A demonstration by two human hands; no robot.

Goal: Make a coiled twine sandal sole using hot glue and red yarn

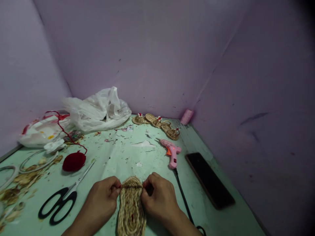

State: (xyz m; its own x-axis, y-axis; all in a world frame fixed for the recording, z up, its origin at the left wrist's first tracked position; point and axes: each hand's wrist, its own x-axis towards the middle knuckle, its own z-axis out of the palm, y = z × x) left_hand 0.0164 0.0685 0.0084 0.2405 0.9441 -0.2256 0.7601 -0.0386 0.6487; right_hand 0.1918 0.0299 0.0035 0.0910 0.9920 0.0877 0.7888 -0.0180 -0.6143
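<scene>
A woven straw sandal sole (132, 211) lies lengthwise before me at the bottom centre, its near end cut off by the frame edge. A thin straw cord (132, 186) runs across its far end. At the sole's left edge, my left hand (104, 195) is closed in a pinch on one end of the cord, with a small red spot by the fingertips. My right hand (159, 195) pinches the other end at the right edge. The fingers partly hide both cord ends. A small dark red mark shows on the sole's lower middle.
Left are black-handled scissors (62, 200), a red yarn ball (74, 161) and a white plastic bag (100, 109). Right lie a pink glue gun (171, 151) with a black cable (183, 193) and a phone (209, 180). Small straw sandals (157, 122) and a pink roll (187, 116) sit by the wall.
</scene>
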